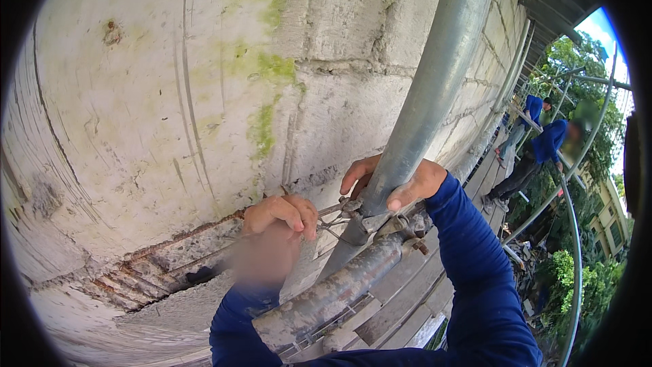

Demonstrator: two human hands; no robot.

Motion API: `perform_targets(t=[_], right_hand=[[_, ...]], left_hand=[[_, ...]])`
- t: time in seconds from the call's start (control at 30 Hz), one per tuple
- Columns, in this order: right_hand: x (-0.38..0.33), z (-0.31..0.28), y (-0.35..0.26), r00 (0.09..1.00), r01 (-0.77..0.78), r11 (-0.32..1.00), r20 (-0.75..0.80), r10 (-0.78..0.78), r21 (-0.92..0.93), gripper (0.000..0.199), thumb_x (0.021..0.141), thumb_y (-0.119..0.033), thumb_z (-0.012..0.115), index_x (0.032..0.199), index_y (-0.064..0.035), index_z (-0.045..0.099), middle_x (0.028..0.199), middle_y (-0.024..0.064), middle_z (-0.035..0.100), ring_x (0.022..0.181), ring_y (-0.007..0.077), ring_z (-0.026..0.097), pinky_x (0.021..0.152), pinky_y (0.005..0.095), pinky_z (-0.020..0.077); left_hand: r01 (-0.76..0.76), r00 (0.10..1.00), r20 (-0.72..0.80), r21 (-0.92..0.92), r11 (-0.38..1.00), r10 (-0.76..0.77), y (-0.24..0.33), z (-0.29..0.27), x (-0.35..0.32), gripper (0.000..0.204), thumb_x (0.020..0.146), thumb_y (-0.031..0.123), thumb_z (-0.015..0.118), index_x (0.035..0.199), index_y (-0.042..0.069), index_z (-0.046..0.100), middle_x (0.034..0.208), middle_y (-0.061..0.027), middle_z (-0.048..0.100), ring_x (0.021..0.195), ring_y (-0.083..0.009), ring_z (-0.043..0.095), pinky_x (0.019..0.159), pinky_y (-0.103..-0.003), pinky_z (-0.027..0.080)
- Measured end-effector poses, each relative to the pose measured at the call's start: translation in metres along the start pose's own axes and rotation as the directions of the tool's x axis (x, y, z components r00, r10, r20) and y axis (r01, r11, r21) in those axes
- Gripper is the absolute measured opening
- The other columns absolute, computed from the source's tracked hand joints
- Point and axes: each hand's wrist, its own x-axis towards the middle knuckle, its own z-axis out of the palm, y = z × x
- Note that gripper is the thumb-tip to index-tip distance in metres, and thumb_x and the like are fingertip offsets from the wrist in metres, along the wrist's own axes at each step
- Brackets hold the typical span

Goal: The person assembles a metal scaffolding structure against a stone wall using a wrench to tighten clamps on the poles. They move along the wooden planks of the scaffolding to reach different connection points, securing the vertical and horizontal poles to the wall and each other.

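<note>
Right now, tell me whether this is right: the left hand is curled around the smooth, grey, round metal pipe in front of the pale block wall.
Wrong side: the head view shows the right hand curled around the smooth, grey, round metal pipe in front of the pale block wall. The left hand is apart from the pipe, on its left.

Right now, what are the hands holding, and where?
The right hand holds the tall pipe low, by the clamp. Left hand, near the wire: can't tell.
</note>
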Motion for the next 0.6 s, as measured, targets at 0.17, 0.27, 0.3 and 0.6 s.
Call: perform_targets(t=[0.17, 0.27, 0.3, 0.6], right_hand=[[0.002, -0.004, 0.002, 1.000, 0.006, 1.000, 0.019, -0.006, -0.017, 0.083, 0.069, -0.047, 0.091, 0.132, 0.0002, 0.065, 0.119, 0.0103, 0.068, 0.107, 0.0198, 0.063, 0.092, 0.0333, 0.0499], [0.001, -0.003, 0.001, 1.000, -0.001, 1.000, 0.020, 0.001, -0.019, 0.085, 0.069, -0.048, 0.091, 0.133, 0.0006, 0.064, 0.122, 0.0120, 0.068, 0.110, 0.0212, 0.062, 0.093, 0.0340, 0.0501], [0.001, -0.001, -0.002, 1.000, 0.001, 1.000, 0.011, -0.001, -0.016, 0.086, 0.069, -0.049, 0.090, 0.134, 0.0007, 0.064, 0.123, 0.0127, 0.067, 0.112, 0.0220, 0.062, 0.094, 0.0346, 0.0502], [-0.005, 0.000, -0.012, 1.000, 0.009, 0.996, -0.016, -0.011, -0.094, 0.081, 0.076, -0.045, 0.087, 0.138, 0.0014, 0.062, 0.133, 0.0170, 0.066, 0.123, 0.0268, 0.061, 0.105, 0.0386, 0.0470]], left_hand=[[0.125, 0.991, 0.025, 0.230, 0.965, -0.134, 0.016, 0.000, 0.015, 0.010, 0.086, -0.003, 0.046, 0.083, 0.005, 0.049, 0.073, -0.0127, 0.056, 0.059, -0.0169, 0.046, 0.066, -0.036, 0.046], [0.123, 0.984, 0.105, 0.208, 0.970, -0.147, 0.019, 0.000, 0.024, 0.012, 0.084, -0.005, 0.044, 0.083, 0.005, 0.049, 0.074, -0.0135, 0.058, 0.059, -0.0164, 0.044, 0.063, -0.034, 0.044], [0.146, 0.977, 0.116, 0.239, 0.960, -0.177, 0.021, 0.002, 0.029, 0.013, 0.084, -0.006, 0.043, 0.083, 0.005, 0.049, 0.075, -0.0138, 0.059, 0.059, -0.0156, 0.043, 0.061, -0.033, 0.043], [0.352, 0.874, 0.153, 0.454, 0.818, -0.461, 0.038, 0.035, 0.088, 0.014, 0.084, -0.005, 0.040, 0.082, 0.003, 0.051, 0.077, -0.0131, 0.063, 0.056, -0.0097, 0.042, 0.051, -0.025, 0.035]])
